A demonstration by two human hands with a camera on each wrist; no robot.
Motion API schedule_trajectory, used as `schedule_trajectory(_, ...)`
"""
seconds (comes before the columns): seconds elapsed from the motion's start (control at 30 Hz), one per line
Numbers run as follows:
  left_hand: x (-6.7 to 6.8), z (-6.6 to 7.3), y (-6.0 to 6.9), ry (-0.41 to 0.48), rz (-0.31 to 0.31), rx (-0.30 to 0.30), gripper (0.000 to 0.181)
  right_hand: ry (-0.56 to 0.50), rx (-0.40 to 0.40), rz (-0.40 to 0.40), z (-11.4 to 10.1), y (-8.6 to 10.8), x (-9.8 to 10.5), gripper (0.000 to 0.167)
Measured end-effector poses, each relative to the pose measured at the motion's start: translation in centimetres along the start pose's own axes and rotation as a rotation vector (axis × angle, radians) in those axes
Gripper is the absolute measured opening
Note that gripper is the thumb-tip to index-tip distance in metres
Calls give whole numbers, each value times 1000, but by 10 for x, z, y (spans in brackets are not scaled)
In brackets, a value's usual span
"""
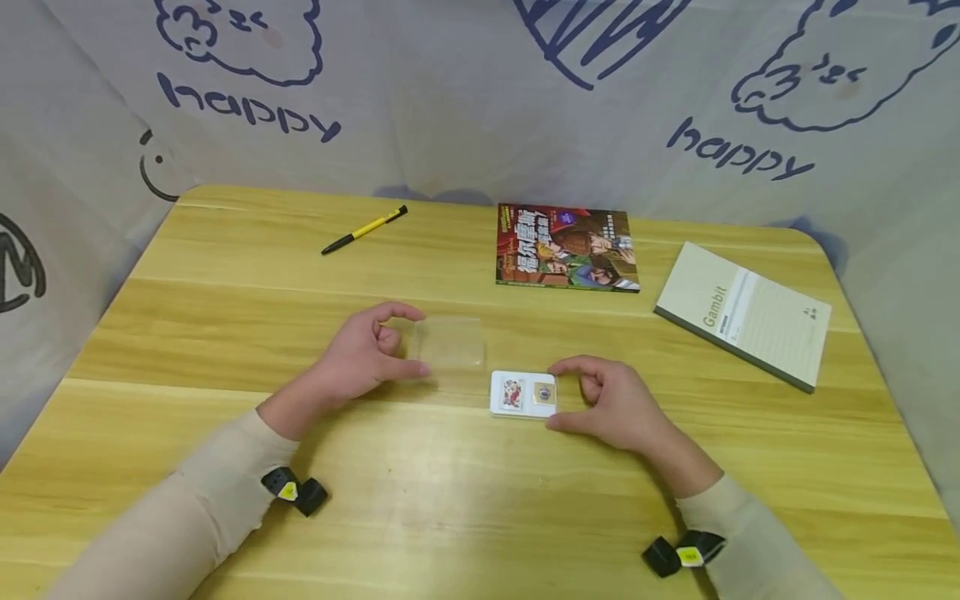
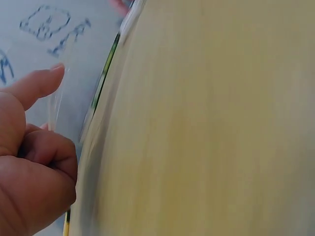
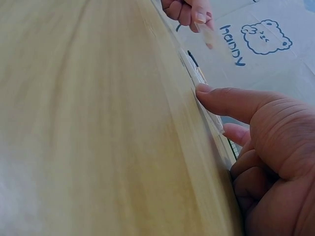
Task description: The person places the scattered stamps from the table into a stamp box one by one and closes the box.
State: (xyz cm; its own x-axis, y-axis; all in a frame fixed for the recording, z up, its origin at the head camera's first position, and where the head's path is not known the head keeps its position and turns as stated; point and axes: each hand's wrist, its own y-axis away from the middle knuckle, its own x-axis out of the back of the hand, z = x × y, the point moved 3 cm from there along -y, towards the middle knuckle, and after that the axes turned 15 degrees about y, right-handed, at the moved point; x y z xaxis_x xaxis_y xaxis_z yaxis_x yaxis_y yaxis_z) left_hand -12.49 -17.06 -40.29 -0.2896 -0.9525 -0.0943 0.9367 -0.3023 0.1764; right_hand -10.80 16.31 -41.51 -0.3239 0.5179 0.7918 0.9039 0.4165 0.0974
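The left hand (image 1: 367, 350) pinches a clear, thin plastic piece (image 1: 450, 343) by its left edge, between thumb and index finger; in the left wrist view that hand (image 2: 37, 142) shows the clear piece (image 2: 56, 101) edge-on. To its lower right, a small white rectangular case (image 1: 527, 408) lies on the table, with two small pictures on its top. Around the case's right end the right hand (image 1: 618, 404) has its thumb and index finger. From the right wrist, this hand (image 3: 266, 142) touches the case (image 3: 213, 117) at its edge.
On the wooden table (image 1: 450, 517) a yellow and black pen (image 1: 365, 229) lies at the back left. A colourful book (image 1: 567, 250) is at the back, and a beige notebook (image 1: 750, 325) lies angled at the right. A cloth with drawings (image 1: 450, 125) hangs behind.
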Motion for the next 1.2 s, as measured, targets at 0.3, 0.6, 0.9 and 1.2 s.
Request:
schedule_trajectory(0.3, -47, -5, -3, 21, -25, -14, 68, 0, 2, -2, 0, 0, 1, 56)
schedule_trajectory(0.6, -76, -13, -9, -47, -46, -25, 66, -11, 1, -10, 0, 0, 1, 57)
schedule_trajectory(0.9, -96, -18, -13, -127, -80, -7, 68, -9, 8, 6, 0, 0, 1, 61)
schedule_trajectory(1.2, -99, -17, -13, -222, -72, 26, 69, -24, 8, 6, -1, 0, 1, 60)
